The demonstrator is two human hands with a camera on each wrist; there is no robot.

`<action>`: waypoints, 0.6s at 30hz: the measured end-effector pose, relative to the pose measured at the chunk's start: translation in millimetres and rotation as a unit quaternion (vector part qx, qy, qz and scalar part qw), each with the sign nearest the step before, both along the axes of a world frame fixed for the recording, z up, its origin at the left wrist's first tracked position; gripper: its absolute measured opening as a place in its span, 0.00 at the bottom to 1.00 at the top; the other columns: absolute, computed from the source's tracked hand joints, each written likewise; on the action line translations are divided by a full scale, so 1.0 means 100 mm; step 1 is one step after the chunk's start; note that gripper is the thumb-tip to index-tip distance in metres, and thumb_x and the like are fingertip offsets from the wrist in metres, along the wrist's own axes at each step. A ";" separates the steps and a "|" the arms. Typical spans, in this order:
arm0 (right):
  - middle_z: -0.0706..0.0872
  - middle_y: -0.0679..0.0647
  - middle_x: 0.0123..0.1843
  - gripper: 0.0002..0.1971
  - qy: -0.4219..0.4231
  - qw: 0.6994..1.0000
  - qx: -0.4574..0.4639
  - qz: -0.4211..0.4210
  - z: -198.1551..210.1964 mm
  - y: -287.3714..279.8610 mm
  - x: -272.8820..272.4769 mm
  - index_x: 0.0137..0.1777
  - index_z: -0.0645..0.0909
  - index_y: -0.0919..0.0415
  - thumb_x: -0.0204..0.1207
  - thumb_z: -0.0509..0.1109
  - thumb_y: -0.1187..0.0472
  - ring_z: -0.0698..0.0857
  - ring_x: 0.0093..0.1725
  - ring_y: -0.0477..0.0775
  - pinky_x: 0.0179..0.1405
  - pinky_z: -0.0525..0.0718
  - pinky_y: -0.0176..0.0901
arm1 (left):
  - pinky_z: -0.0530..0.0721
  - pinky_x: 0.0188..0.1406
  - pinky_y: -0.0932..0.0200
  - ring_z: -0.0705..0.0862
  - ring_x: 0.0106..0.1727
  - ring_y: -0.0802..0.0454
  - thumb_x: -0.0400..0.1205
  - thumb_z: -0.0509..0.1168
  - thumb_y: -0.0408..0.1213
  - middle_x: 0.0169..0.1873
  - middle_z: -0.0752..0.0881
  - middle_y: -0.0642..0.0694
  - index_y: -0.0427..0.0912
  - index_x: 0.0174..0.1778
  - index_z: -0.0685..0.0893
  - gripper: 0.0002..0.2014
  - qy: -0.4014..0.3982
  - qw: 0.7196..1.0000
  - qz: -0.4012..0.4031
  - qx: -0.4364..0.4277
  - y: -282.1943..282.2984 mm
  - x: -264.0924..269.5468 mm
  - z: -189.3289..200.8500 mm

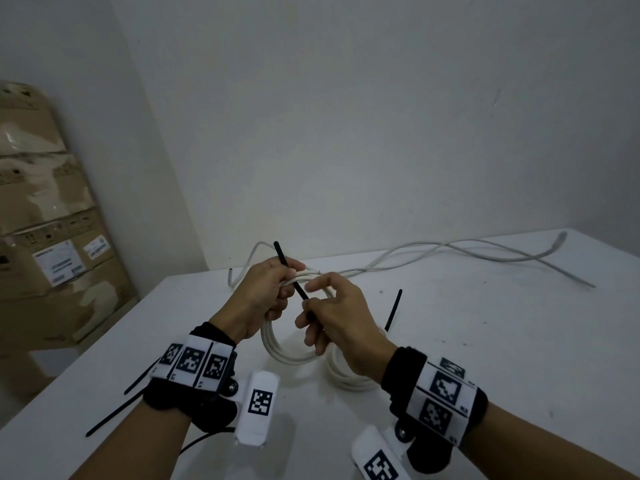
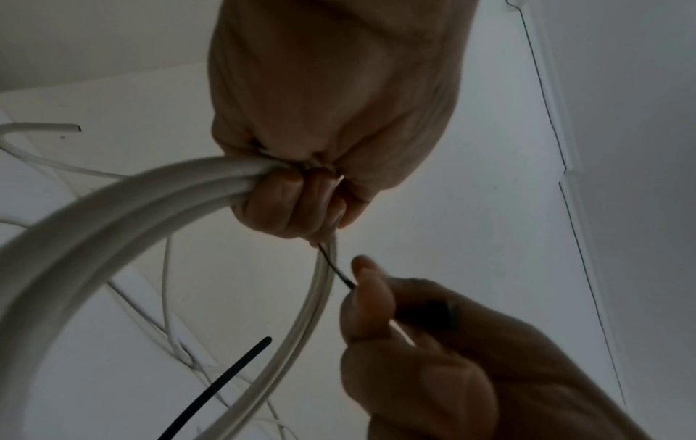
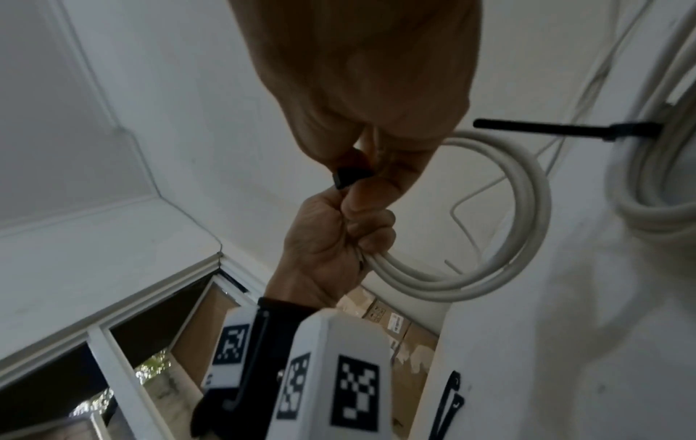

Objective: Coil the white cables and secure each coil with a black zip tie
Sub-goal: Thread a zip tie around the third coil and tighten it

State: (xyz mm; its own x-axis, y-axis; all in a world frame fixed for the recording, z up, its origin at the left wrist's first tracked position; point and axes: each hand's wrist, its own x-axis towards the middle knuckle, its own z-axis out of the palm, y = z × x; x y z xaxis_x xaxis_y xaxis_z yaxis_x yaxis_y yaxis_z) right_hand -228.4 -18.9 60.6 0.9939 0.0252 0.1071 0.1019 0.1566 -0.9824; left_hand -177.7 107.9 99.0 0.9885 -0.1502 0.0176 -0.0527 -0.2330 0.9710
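Note:
My left hand grips one side of a white cable coil that it holds above the table. A black zip tie runs through that fist, its tail sticking up and away. My right hand pinches the tie's lower end just right of the left hand. The right wrist view shows the tie's square head between thumb and finger. In the left wrist view the fist closes round the coil's strands. A second coil lies under my right wrist, bound by a black tie.
Loose white cables trail across the white table toward the back right. Several spare black zip ties lie near the table's front left edge. Stacked cardboard boxes stand beyond the table on the left, by the wall.

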 end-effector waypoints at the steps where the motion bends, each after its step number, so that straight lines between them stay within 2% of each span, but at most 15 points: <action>1: 0.85 0.62 0.32 0.04 -0.016 1.000 0.000 0.016 0.00 -0.01 -0.02 0.51 0.78 0.64 0.81 0.62 0.70 0.80 0.20 0.54 0.15 0.76 0.38 | 0.57 0.18 0.66 0.62 0.16 0.57 0.85 0.53 0.30 0.18 0.70 0.50 0.40 0.48 0.82 0.12 -0.003 1.000 0.000 0.001 -0.02 0.01 0.00; 3: 0.86 0.64 0.37 0.07 -0.044 0.997 0.018 0.063 0.03 -0.06 -0.05 0.49 0.80 0.67 0.84 0.61 0.66 0.85 0.28 0.57 0.22 0.83 0.42 | 0.60 0.21 0.64 0.65 0.19 0.54 0.84 0.54 0.31 0.19 0.72 0.47 0.38 0.47 0.83 0.11 -0.015 1.000 -0.005 0.004 -0.04 0.00 -0.01; 5: 0.88 0.64 0.44 0.15 -0.078 0.990 0.045 0.112 0.06 -0.12 -0.05 0.54 0.81 0.73 0.86 0.59 0.60 0.89 0.41 0.61 0.37 0.88 0.43 | 0.65 0.25 0.61 0.71 0.27 0.47 0.81 0.59 0.33 0.27 0.76 0.39 0.36 0.47 0.85 0.10 -0.036 0.999 -0.019 0.007 -0.05 -0.01 -0.04; 7: 0.89 0.64 0.47 0.18 -0.108 0.984 0.057 0.134 0.10 -0.17 -0.04 0.59 0.80 0.76 0.85 0.58 0.59 0.89 0.48 0.62 0.46 0.88 0.45 | 0.64 0.24 0.60 0.70 0.26 0.49 0.81 0.62 0.37 0.27 0.75 0.40 0.37 0.44 0.87 0.09 -0.055 0.998 -0.036 0.022 -0.05 -0.05 -0.05; 8: 0.89 0.65 0.47 0.17 -0.115 0.983 0.057 0.128 0.13 -0.19 -0.04 0.58 0.80 0.76 0.85 0.59 0.60 0.89 0.46 0.62 0.45 0.88 0.45 | 0.62 0.22 0.62 0.67 0.23 0.52 0.83 0.62 0.38 0.24 0.73 0.44 0.40 0.41 0.87 0.10 -0.064 0.997 -0.040 0.035 -0.06 -0.07 -0.06; 10: 0.88 0.67 0.42 0.13 -0.116 0.986 0.061 0.099 0.18 -0.23 -0.01 0.53 0.80 0.74 0.85 0.59 0.64 0.89 0.38 0.61 0.36 0.88 0.43 | 0.61 0.20 0.63 0.64 0.21 0.55 0.85 0.60 0.37 0.19 0.71 0.50 0.43 0.36 0.86 0.14 -0.079 0.995 -0.039 0.057 -0.08 -0.12 -0.08; 12: 0.87 0.66 0.37 0.11 -0.108 0.989 0.064 0.072 0.22 -0.24 0.01 0.50 0.80 0.74 0.84 0.61 0.64 0.88 0.31 0.60 0.28 0.86 0.42 | 0.64 0.19 0.65 0.66 0.21 0.57 0.84 0.58 0.35 0.19 0.73 0.51 0.36 0.39 0.85 0.13 -0.104 0.991 -0.038 0.080 -0.09 -0.14 -0.10; 14: 0.87 0.64 0.33 0.12 -0.100 0.992 0.057 0.059 0.24 -0.24 0.01 0.50 0.80 0.74 0.84 0.63 0.63 0.87 0.29 0.60 0.25 0.84 0.41 | 0.69 0.25 0.63 0.70 0.24 0.56 0.82 0.59 0.38 0.23 0.76 0.47 0.34 0.42 0.85 0.13 -0.141 0.984 -0.036 0.098 -0.09 -0.16 -0.12; 16: 0.86 0.63 0.31 0.11 -0.093 0.993 0.047 0.054 0.24 -0.23 0.01 0.51 0.80 0.74 0.84 0.63 0.63 0.87 0.27 0.61 0.23 0.83 0.40 | 0.72 0.33 0.55 0.73 0.29 0.52 0.78 0.59 0.43 0.26 0.78 0.43 0.46 0.35 0.87 0.12 -0.175 0.978 -0.024 0.115 -0.08 -0.16 -0.14; 18: 0.86 0.63 0.31 0.11 -0.087 0.994 0.039 0.051 0.23 -0.22 0.01 0.51 0.80 0.74 0.83 0.64 0.63 0.87 0.27 0.61 0.23 0.82 0.40 | 0.72 0.33 0.54 0.73 0.30 0.51 0.80 0.60 0.39 0.25 0.79 0.46 0.57 0.29 0.86 0.16 -0.192 0.973 -0.013 0.125 -0.07 -0.15 -0.15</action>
State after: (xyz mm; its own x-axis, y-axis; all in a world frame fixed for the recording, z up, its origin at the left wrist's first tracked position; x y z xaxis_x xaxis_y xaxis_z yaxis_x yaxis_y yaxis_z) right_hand -227.4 -41.1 83.9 0.9528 0.1103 0.2827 0.2486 0.2501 -0.9358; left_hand -193.1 100.8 84.4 0.9118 -0.2224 0.3452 -0.4101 -0.4529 0.7916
